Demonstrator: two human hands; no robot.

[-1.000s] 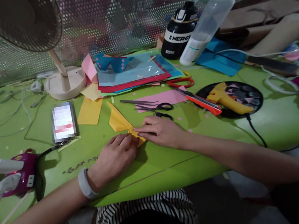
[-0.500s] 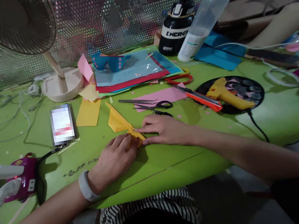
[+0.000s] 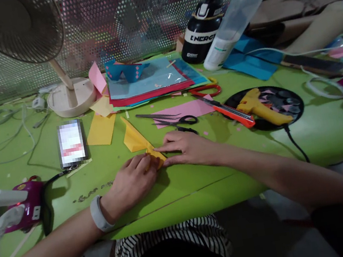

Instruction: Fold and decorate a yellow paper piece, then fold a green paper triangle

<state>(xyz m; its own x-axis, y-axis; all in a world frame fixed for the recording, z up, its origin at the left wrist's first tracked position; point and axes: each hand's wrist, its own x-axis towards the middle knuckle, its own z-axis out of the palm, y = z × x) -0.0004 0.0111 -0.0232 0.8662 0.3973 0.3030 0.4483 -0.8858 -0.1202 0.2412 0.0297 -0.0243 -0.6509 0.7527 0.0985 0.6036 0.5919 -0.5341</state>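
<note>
A folded yellow paper piece (image 3: 135, 139) lies on the green table (image 3: 184, 187), its near tip pinned under both hands. My left hand (image 3: 131, 183), with a pale wristband, rests on the paper's near end, fingers curled over it. My right hand (image 3: 187, 147) lies flat beside it, fingertips pressing the same tip from the right. Black scissors (image 3: 173, 123) lie just beyond my right hand, on a pink sheet (image 3: 185, 111).
A phone (image 3: 71, 143), a loose yellow sheet (image 3: 102, 129), a stack of coloured sheets (image 3: 154, 83), an orange utility knife (image 3: 228, 112), a yellow glue gun (image 3: 262, 109) on a black tray, a fan base (image 3: 71, 99), bottles (image 3: 204, 31) and cables surround the hands. A purple device (image 3: 23, 206) sits at the left.
Both hands stay pressed on the yellow paper's tip; my right fingers shifted slightly. The view tilted a little.
</note>
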